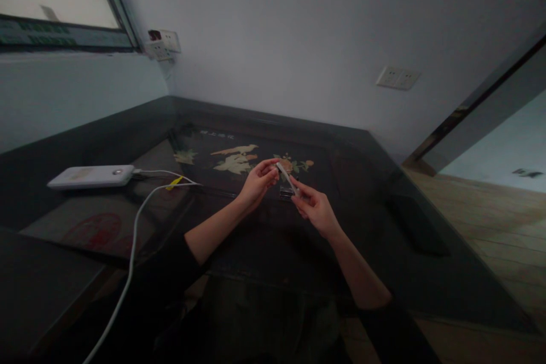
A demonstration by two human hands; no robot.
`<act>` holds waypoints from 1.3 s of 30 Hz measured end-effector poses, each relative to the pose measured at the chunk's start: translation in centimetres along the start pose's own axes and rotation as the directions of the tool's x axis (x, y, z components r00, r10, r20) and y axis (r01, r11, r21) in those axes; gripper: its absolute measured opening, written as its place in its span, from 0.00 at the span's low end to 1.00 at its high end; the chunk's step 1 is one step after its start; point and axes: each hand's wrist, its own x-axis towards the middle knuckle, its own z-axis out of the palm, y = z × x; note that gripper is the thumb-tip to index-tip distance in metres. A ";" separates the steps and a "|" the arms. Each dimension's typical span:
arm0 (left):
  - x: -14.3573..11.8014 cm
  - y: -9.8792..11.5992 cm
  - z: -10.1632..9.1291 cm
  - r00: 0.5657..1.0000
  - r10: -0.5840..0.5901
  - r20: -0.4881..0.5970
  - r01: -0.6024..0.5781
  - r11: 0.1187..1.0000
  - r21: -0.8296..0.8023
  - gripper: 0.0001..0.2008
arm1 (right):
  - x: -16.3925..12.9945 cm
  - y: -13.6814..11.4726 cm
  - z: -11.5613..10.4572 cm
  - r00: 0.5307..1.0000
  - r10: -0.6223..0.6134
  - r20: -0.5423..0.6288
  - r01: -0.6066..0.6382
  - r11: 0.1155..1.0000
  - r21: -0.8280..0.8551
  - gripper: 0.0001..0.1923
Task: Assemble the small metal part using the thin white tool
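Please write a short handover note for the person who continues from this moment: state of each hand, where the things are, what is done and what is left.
Left hand: fingertips pinch the upper end of a thin white strip, above the dark table.
Right hand: grips the lower end of the same strip.
The strip is tilted and held in the air over the painted bird panel, not resting on the table. What kind of strip it is, is too small to tell.
A white power bank lies at the far left, with its white cable plugged in.
Done: strip is in both hands. Left: cannot be judged; it is not yet put down.
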 end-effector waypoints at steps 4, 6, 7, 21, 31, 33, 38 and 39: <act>0.0 0.0 0.0 1.000 -0.008 0.000 0.008 1.000 -0.013 0.23 | 0.0 0.2 0.0 0.999 0.000 0.033 -0.003 0.997 0.073 0.27; -0.1 0.0 0.0 1.000 -0.008 -0.001 0.008 1.000 -0.010 0.22 | 0.1 0.2 -0.1 1.000 -0.002 0.021 0.001 0.998 0.067 0.28; -0.1 0.0 0.0 1.000 -0.005 0.001 0.005 1.000 -0.009 0.22 | 0.1 0.3 -0.1 1.000 -0.005 0.010 0.004 0.999 0.051 0.28; -0.2 0.2 0.3 1.000 -0.009 -0.017 0.009 1.000 0.012 0.21 | 0.4 0.1 -0.3 0.994 -0.069 -0.090 0.054 0.986 -0.160 0.29; -0.1 0.1 0.1 1.000 -0.002 -0.008 0.002 1.000 -0.025 0.22 | 0.0 0.2 0.1 1.000 0.006 0.007 -0.006 0.999 0.043 0.28; -0.1 0.1 0.0 1.000 -0.005 -0.007 0.005 0.999 -0.031 0.22 | 0.0 0.2 0.1 0.999 0.012 0.032 -0.015 0.994 0.105 0.28; 0.0 -0.1 0.0 1.000 -0.001 -0.003 0.001 0.999 -0.042 0.22 | 0.0 0.4 0.1 0.999 0.023 0.025 -0.027 0.989 0.149 0.28; 0.0 -0.1 0.0 1.000 -0.002 -0.005 0.002 0.999 -0.041 0.22 | 0.1 0.4 0.1 1.000 0.023 0.012 -0.024 0.991 0.131 0.29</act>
